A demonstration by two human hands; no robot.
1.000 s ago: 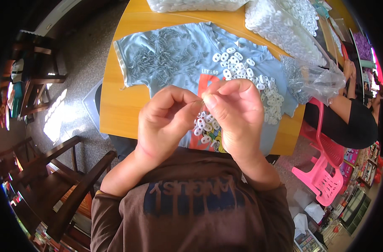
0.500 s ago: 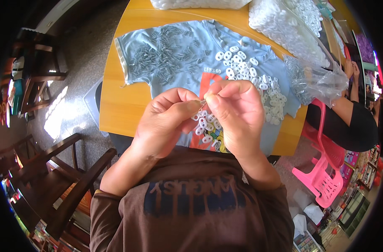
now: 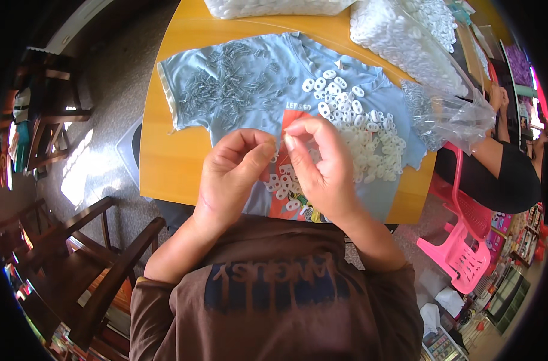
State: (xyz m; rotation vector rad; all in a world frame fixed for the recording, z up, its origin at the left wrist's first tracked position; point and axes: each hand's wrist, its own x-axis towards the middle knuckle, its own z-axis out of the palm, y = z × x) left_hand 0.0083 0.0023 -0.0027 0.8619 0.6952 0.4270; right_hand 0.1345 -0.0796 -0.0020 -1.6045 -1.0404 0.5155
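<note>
Over a light blue T-shirt (image 3: 313, 57) laid out on the table, my left hand (image 3: 229, 177) and my right hand (image 3: 325, 174) face each other with a small gap between their fingertips. Each hand is closed in a pinch of thumb and forefinger. What the fingertips hold is too small to make out. Just below them lie loose white oval plastic pieces (image 3: 281, 184) with two holes each. A larger heap of such white pieces (image 3: 370, 141) spreads to the right. Many small metal springs (image 3: 223, 90) are scattered over the shirt at the left.
The yellow wooden table (image 3: 156, 162) ends close to my body. Clear bags of white pieces (image 3: 400, 45) stand at the back right, beside a clear bag of metal springs (image 3: 424, 108). A pink plastic chair (image 3: 466, 259) is at the right, near another person's leg (image 3: 490, 165). Wooden chairs (image 3: 99, 259) stand left.
My fingertips, which met around a small metal spring, have come slightly apart. Both hands sit a little further left in view, the right one more so.
</note>
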